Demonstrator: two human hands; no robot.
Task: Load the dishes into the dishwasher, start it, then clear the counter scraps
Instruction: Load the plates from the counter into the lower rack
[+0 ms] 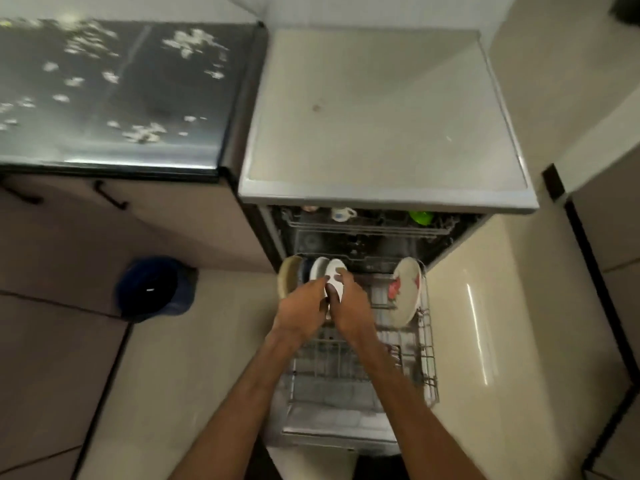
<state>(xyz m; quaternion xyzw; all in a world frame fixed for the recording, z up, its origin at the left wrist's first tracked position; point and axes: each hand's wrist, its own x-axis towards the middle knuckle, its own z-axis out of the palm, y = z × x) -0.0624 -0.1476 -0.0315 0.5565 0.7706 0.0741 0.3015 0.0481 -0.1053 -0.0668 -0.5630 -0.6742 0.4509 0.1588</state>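
Loading is under way and not complete. Both hands meet on one small white dish [335, 271] at the rear left of the lower rack [426, 358], which is pulled out of the dishwasher [381, 116]. The left hand [301, 306] grips the dish from its left side and the right hand [349, 306] from its right, fingers curled over the rim. The dish stands on edge and is apparently being seated between the tines.

Items already racked:
- a tan plate [289, 278] at the far left;
- a second white dish [317, 268] just beside the held one;
- a flowered plate [407, 292] upright against the right wall.

The upper rack [363, 230] carries a white cup [343, 214] and a green item [420, 218]. The front half of the lower rack is bare.

Left to do, as judged from this view: release the dish, load any further dishes (none are visible outside the machine), slide the rack in, close the door and start the cycle. The dark counter [121, 98] to the left carries scattered pale scraps [142, 133]; clearing them has not begun.
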